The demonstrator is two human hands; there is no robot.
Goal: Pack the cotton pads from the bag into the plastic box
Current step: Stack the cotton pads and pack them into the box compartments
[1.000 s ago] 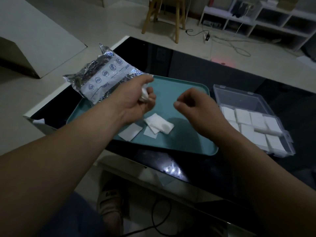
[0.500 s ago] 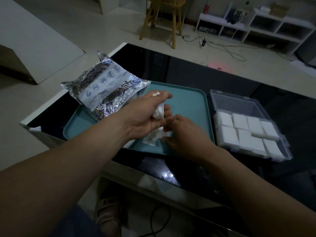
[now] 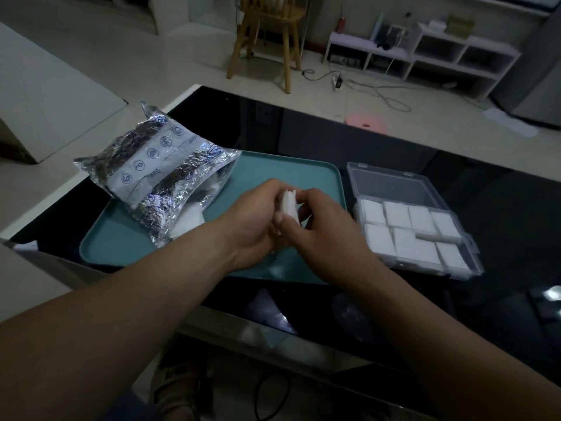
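A: Nearest first?
B: One sandalled foot [image 3: 179,387] below the near edge of a glossy black tabletop [image 3: 485,214], white-rimmed at the left.
A: Hands?
B: Two. Left hand [image 3: 255,223] and right hand [image 3: 324,229] close together over the near right part of one teal tray [image 3: 121,247]. Fingers of both clamped on one small stack of cotton pads [image 3: 289,205], one hand on each side.
A: Lie of the stack?
B: Held on edge, clear of the tray, layered edges up, long side running roughly near to far.
A: Other counts?
B: One foil bag [image 3: 158,174] across the tray's far left corner, open end toward the near right, a few loose pads [image 3: 188,223] showing there. One clear plastic box [image 3: 394,183] just right of the tray, open, with packed pads [image 3: 396,214] flat in two rows. Four in the far row; near row hard to count.
A: Beyond?
B: Pale floor [image 3: 394,129], one wooden stool [image 3: 267,41], one low white shelf unit [image 3: 425,53], cables [image 3: 379,92] in front of it.
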